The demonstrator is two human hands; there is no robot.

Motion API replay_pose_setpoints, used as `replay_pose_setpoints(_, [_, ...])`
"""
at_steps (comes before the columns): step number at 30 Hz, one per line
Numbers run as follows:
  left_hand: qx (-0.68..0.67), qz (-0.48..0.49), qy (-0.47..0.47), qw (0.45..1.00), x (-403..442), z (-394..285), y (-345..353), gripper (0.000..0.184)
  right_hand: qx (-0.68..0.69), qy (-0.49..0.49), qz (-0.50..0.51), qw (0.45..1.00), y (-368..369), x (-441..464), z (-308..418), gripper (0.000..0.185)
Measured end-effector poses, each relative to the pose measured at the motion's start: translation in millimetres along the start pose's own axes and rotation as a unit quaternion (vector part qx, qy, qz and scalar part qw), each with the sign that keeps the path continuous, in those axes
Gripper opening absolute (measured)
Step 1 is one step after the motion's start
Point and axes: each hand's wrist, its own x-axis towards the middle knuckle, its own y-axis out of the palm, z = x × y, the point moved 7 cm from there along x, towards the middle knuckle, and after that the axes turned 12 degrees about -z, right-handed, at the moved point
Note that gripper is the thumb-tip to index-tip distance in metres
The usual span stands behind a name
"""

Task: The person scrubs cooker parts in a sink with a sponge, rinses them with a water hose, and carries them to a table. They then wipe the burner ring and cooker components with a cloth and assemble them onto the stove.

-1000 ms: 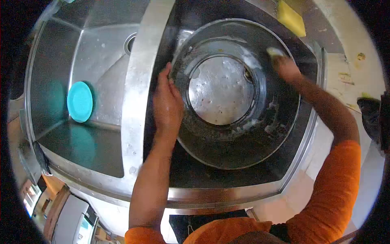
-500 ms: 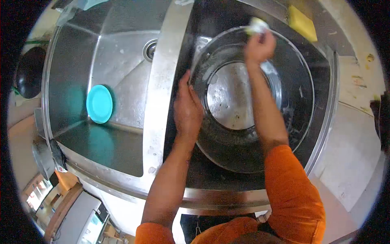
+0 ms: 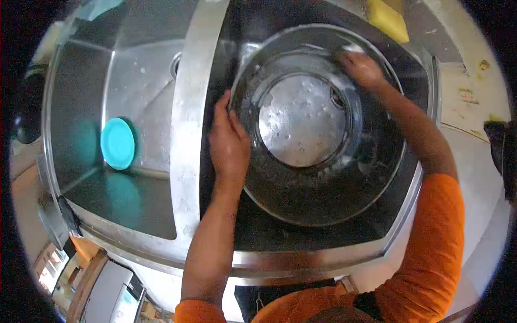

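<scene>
A large, round, see-through bowl (image 3: 318, 199) stands in the right sink basin, with the steel floor and part of a drain showing through its bottom. My left hand (image 3: 230, 145) grips the bowl's left rim, its thumb and fingers on either side of the edge. Inside the bowl, against the upper right wall, my right hand (image 3: 365, 70) is closed and a little blurred. It presses a whitish sponge (image 3: 353, 48) to the wall; most of the sponge is hidden by the fingers and foam.
In the left basin a turquoise plate (image 3: 117, 144) leans against the side wall. A steel divider (image 3: 188, 118) separates the basins. On the sink's back ledge lies a yellow sponge (image 3: 388, 20). A white counter (image 3: 463, 172) borders the right side.
My right hand has moved from the bowl's far rim down to the right, onto the inner wall. My left hand still holds the left rim. The view has shifted slightly.
</scene>
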Motion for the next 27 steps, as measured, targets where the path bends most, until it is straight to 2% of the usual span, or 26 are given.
replay_pose_setpoints(1, [-0.009, 0.01, -0.018, 1.0, -4.9, 3.4, 1.3, 0.035, -0.072, 0.065, 0.11, 0.989, 11.2, -42.5, -32.4, 0.028])
replay_pose_setpoints(2, [-0.013, 0.011, -0.027, 0.999, -6.9, 6.2, 1.8, 0.035, -0.173, 0.064, 0.241, 0.953, 24.4, -98.0, -42.8, 0.027])
replay_pose_setpoints(3, [-0.013, 0.015, -0.032, 0.999, -4.8, 7.6, 2.6, 0.034, -0.139, 0.145, 0.223, 0.954, 24.9, -155.0, -46.0, 0.027])
replay_pose_setpoints(4, [-0.013, 0.019, -0.036, 0.999, -4.0, 7.7, 3.1, 0.034, -0.124, 0.144, 0.284, 0.94, 42.7, -209.2, -40.3, 0.029])
replay_pose_setpoints(5, [-0.018, 0.019, -0.038, 0.999, -5.4, 8.6, 4.0, 0.034, -0.13, 0.145, 0.285, 0.939, 62.5, -235.5, -46.8, 0.029])
replay_pose_setpoints(7, [-0.021, -0.016, 0.029, 0.999, -3.8, 5.2, 2.0, 0.037, -0.124, 0.07, 0.289, 0.947, 114.3, -266.7, -51.0, 0.03])
replay_pose_setpoints(8, [-0.021, -0.02, 0.031, 0.999, -2.7, 1.9, 0.4, 0.037, -0.153, 0.039, 0.168, 0.973, 114.4, -236.9, -52.7, 0.03])
replay_pose_setpoints(9, [-0.014, 0.005, -0.016, 1.0, -2.6, 3.3, 2.3, 0.036, -0.181, 0.013, 0.043, 0.982, 112.2, -211.2, -53.8, 0.03])
replay_pose_setpoints(10, [-0.003, 0.032, -0.065, 0.997, -4.0, 8.7, 3.6, 0.034, -0.173, 0.05, 0.195, 0.964, 96.2, -136.4, -40.4, 0.031])
replay_pose_setpoints(11, [0.003, 0.031, -0.069, 0.997, -3.4, 11.5, 3.6, 0.034, -0.155, -0.037, 0.04, 0.986, 73.3, -81.0, -29.2, 0.032])
replay_pose_setpoints(12, [0.013, 0.019, -0.051, 0.998, -1.3, 11.8, 4.7, 0.035, -0.083, -0.044, 0.15, 0.984, 59.1, -14.3, -0.7, 0.033])
replay_pose_setpoints(14, [0.028, -0.008, 0.0, 1.0, -4.9, 7.5, 4.0, 0.034, -0.069, -0.272, 0.033, 0.959, 60.5, 51.0, 40.6, 0.037])
replay_pose_setpoints(15, [0.011, -0.044, 0.046, 0.998, -4.6, 5.7, 3.0, 0.033, -0.036, -0.262, -0.014, 0.964, 64.9, 63.0, 49.3, 0.037])
replay_pose_setpoints(16, [0.005, -0.033, 0.042, 0.999, -4.8, 8.2, 4.9, 0.033, -0.006, -0.245, -0.06, 0.968, 66.2, 55.4, 47.4, 0.038])
replay_pose_setpoints(17, [-0.003, -0.022, 0.039, 0.999, -4.5, 7.4, 5.8, 0.033, -0.005, -0.233, -0.048, 0.971, 64.9, 23.9, 37.6, 0.038])
replay_pose_setpoints(18, [-0.007, -0.011, 0.037, 0.999, -5.6, 3.9, 7.4, 0.033, 0.004, -0.042, 0.162, 0.986, 82.3, -13.0, 9.6, 0.04])
replay_pose_setpoints(19, [0.0, -0.013, 0.027, 1.0, -4.6, 2.1, 6.4, 0.032, -0.064, 0.144, 0.338, 0.928, 89.5, -67.4, -20.3, 0.043])
replay_pose_setpoints(20, [0.009, -0.014, 0.017, 1.0, -5.3, 3.0, 5.1, 0.032, -0.097, 0.198, 0.387, 0.895, 94.1, -121.0, -27.1, 0.043])
replay_pose_setpoints(21, [0.007, -0.006, 0.013, 1.0, -3.8, 5.8, 6.9, 0.032, -0.045, 0.186, 0.376, 0.907, 103.9, -160.7, 0.5, 0.042])
replay_pose_setpoints(23, [0.023, -0.049, 0.075, 0.996, -5.8, 7.5, 5.9, 0.031, 0.151, 0.161, 0.356, 0.908, 133.2, -218.4, 107.4, 0.043])
replay_pose_setpoints(25, [0.004, -0.043, 0.076, 0.996, -9.6, 14.4, 8.6, 0.03, 0.374, 0.187, 0.337, 0.844, 149.5, -257.9, 229.9, 0.044])
replay_pose_setpoints(27, [0.003, -0.056, 0.085, 0.995, -4.4, 11.4, 9.2, 0.03, 0.494, 0.225, 0.297, 0.786, 144.7, -272.0, 296.1, 0.046])
